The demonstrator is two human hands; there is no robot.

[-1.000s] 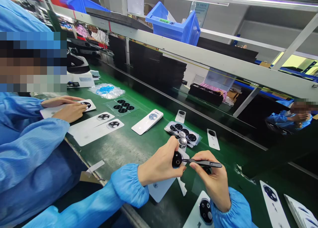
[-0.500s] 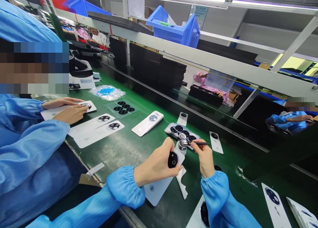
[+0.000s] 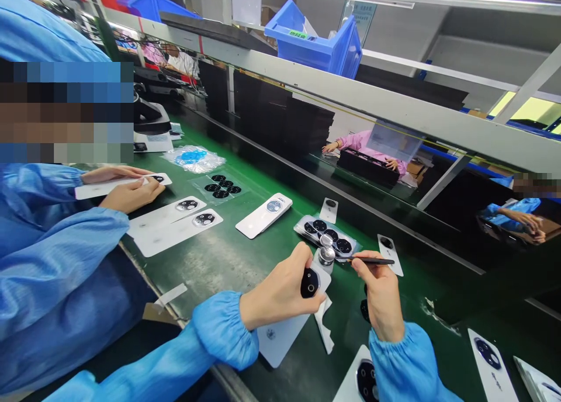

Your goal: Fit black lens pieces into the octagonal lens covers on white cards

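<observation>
My left hand (image 3: 287, 291) is closed on the edge of a white phone back panel (image 3: 280, 340), its thumb and fingers around the black camera plate (image 3: 310, 281) at the panel's upper end. Black tweezers (image 3: 372, 261) lie in my closed right hand (image 3: 382, 294), their thin tip pointing left at a small bottle (image 3: 326, 255) with a round metal top and raised lid. Whether the tip touches the bottle is unclear. Just behind it, several black camera plates (image 3: 332, 235) rest in a clear tray. A crumpled white wipe (image 3: 324, 332) sits beside the panel.
Left of me, a co-worker's hands (image 3: 131, 191) hold another white panel. White panels (image 3: 175, 227) and a stacked pair (image 3: 264, 215) lie on the green bench. More panels (image 3: 491, 364) are at the right. A blue bin (image 3: 313, 45) stands on the shelf overhead.
My right hand has drawn the tweezers to the right, away from the bottle's top. My left hand keeps its hold on the panel. The co-worker's panel has tilted.
</observation>
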